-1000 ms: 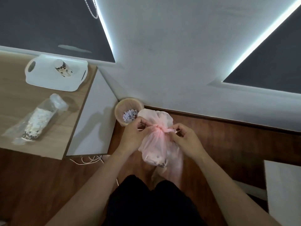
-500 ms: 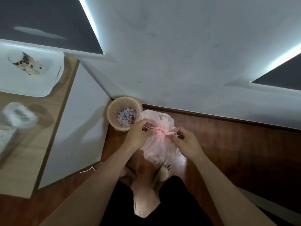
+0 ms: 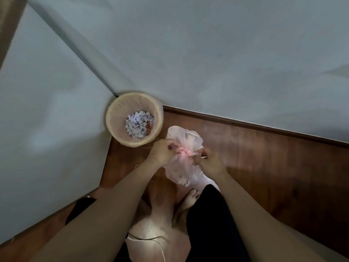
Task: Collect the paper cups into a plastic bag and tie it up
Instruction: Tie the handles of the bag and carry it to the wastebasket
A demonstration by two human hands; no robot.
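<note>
A thin pink plastic bag (image 3: 179, 169) hangs in front of me above the wooden floor, bulging with paper cups that show only faintly through the film. Its neck is gathered into a pink knot (image 3: 184, 152) at the middle. My left hand (image 3: 164, 151) pinches one end of the knot from the left. My right hand (image 3: 208, 159) pinches the other end from the right. The top of the bag (image 3: 186, 136) puffs up above the knot.
A round beige waste bin (image 3: 113, 118) with shredded paper scraps stands in the corner, just left of the bag. White walls close the corner behind it. Dark wooden floor (image 3: 264, 157) spreads to the right. My bare feet (image 3: 190, 198) are below the bag.
The view has swung right and down, so the table with the tray and wrapped cups has left the frame. Both hands stay on the bag's knot, now closer to the bin.
</note>
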